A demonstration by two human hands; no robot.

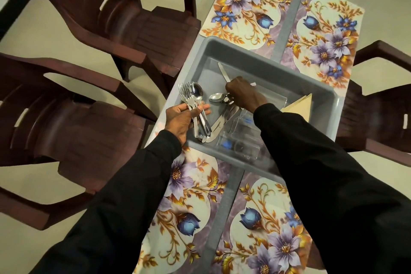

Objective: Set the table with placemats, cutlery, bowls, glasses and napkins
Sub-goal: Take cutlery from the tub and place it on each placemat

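A grey plastic tub (255,48) stands in the middle of the table. My left hand (182,118) holds a bundle of forks and a spoon (193,100) over the tub's left edge. My right hand (241,93) reaches into the tub and grips a knife (223,71) together with a spoon (216,97). Another knife (219,124) lies on the tub floor beside clear glasses (239,144). Folded beige napkins (300,105) lie at the tub's right side. Flowered placemats lie at the far left (242,6), far right (327,38), near left (189,196) and near right (262,229).
Two dark brown plastic chairs stand left of the table, one far (124,15) and one near (73,122). A third brown chair (375,104) stands at the right side. Pale floor surrounds the narrow table.
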